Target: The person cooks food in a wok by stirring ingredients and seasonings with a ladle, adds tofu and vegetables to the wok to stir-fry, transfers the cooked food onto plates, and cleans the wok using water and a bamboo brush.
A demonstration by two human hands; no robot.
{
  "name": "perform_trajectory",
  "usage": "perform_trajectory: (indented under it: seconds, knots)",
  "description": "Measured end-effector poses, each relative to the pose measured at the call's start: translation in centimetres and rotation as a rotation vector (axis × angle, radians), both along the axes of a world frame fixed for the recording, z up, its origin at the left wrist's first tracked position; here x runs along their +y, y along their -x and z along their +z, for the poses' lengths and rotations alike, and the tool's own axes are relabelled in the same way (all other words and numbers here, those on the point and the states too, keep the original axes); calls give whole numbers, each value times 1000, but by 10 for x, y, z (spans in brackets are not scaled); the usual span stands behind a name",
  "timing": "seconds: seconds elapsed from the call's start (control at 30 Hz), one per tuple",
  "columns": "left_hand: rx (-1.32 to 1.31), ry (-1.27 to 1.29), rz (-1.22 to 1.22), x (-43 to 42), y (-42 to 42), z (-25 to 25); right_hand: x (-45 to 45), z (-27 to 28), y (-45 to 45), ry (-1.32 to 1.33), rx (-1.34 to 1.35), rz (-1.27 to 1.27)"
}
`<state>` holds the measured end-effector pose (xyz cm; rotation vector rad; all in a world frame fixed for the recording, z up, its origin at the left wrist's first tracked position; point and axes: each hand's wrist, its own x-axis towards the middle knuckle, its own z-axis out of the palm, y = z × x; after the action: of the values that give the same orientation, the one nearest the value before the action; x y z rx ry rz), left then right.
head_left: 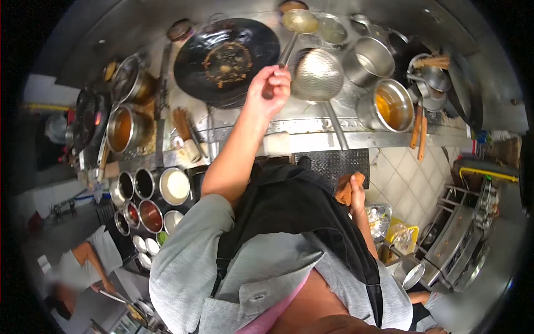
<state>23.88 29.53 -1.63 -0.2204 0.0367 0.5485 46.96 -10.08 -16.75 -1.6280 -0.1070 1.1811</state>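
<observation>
My left hand (271,86) is closed around the handle of a ladle (286,50) over the metal stove top. The ladle's round bowl points away from me and looks to have pale yellowish liquid in it. Just left of this hand sits a black wok (192,69), with oil and browned bits at its bottom. On the other side lies a shiny, dimpled, shallow metal pan or skimmer (318,75), its long handle towards me. Low by my right hip, my right hand (357,196) grips a bunched orange-brown cloth (345,190).
Metal pots (370,58) stand at the right, one pot (394,106) holding amber liquid. A brush (181,123) lies left, near another pot (123,129). Several seasoning containers (174,186) stand lower left. A co-worker (92,259) is behind left; another person (436,312) shows lower right.
</observation>
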Motion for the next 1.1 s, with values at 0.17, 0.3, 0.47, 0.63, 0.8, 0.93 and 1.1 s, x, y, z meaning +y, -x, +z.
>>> perform_trajectory:
  seconds: [0.17,0.3,0.47,0.63,0.8,0.93,1.1]
  knots:
    - [416,-117,50,-61,122,38,27,-37,29,16,-113,178]
    - [745,-206,-41,-90,200,42,43,-49,51,27,-93,212]
    - [1203,-335,-8,-115,277,52,46,-52,55,46,-244,254]
    - [1919,-894,-47,-85,265,-6,-3,-88,15,154,-317,315]
    - [1886,-1014,109,-66,118,-16,-65,-78,-29,385,-296,280]
    - [1443,-936,70,-35,-13,-29,-146,-84,-61,602,-450,243]
    - [1373,-938,71,39,-196,-101,-221,-99,-78,604,-380,28]
